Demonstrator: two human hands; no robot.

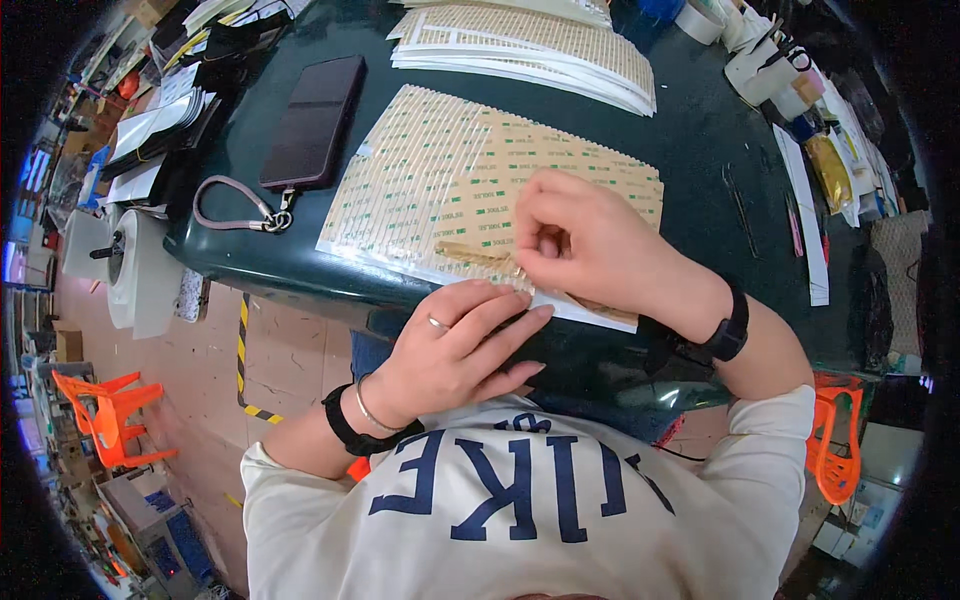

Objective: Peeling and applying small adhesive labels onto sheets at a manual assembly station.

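Item: sheet of adhesive strips point(470, 180), tan backing with rows of narrow pale strips and small green marks, lying flat on the near part of the dark green surface point(700, 130), its near edge just at the surface's rim in front of the person.

Strip point(480, 254): a narrow tan piece at the sheet's near edge, lying across it. Its right end meets the fingertips of the right hand point(585, 240).

Right hand: over the sheet's near right corner, fingers curled inward and drawn together in a pinch at the strip's end. A black band sits on the wrist.

Left hand point(465, 345): flat, fingers extended and laid side by side, pressing on the sheet's near edge just below the strip; holds nothing. A ring on one finger, a thin bracelet and a black band at the wrist. The two hands are just beside each other, the right above the left in the view.

Further sheets: a stack of like sheets point(530, 45) lies beyond the working sheet, well apart from both hands.

Phone point(314, 122): dark, face up, left of the sheet, with a grey looped strap point(232, 205) trailing toward the surface's near left edge.

Right margin: rolls of tape point(700, 20) at the far corner, a white paper strip point(805, 220) and small tools.

Left margin: stacked papers point(160, 120).

Floor: orange plastic chair point(105, 415) at the lower left.
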